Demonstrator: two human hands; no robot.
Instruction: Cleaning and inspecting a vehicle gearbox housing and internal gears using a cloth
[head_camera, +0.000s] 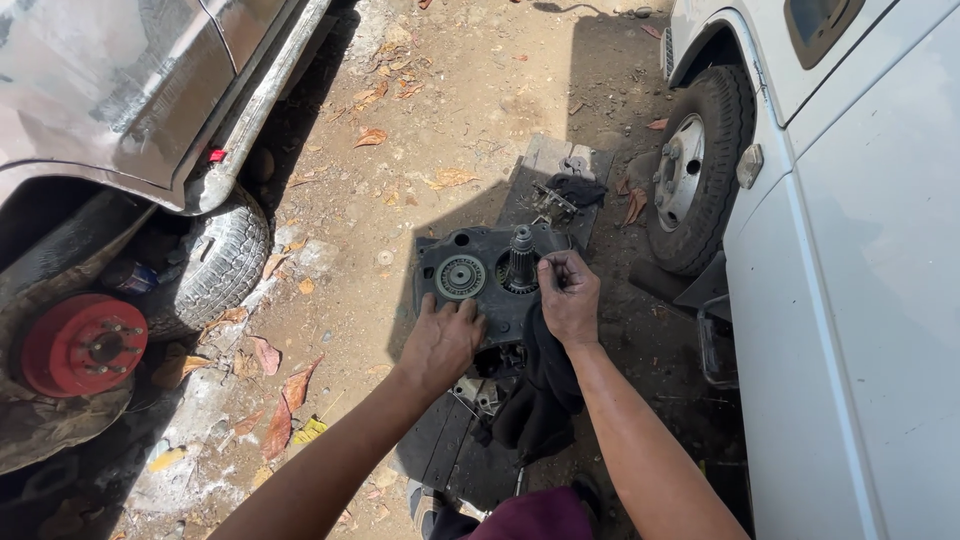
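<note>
A dark metal gear housing (480, 262) lies flat on wooden boards (560, 160) on the dirt ground (420, 130), between two parked vehicles. The left hand (440, 340) rests palm down on the housing's near edge, fingers spread and gripping nothing, just below a round bearing (461, 277). The right hand (570, 298) is curled closed beside the splined shaft (521, 258), which stands upright out of the housing, just to the left of its fingers; a dark rag (545, 395) hangs beneath it. The right hand is the nearer to the shaft.
</note>
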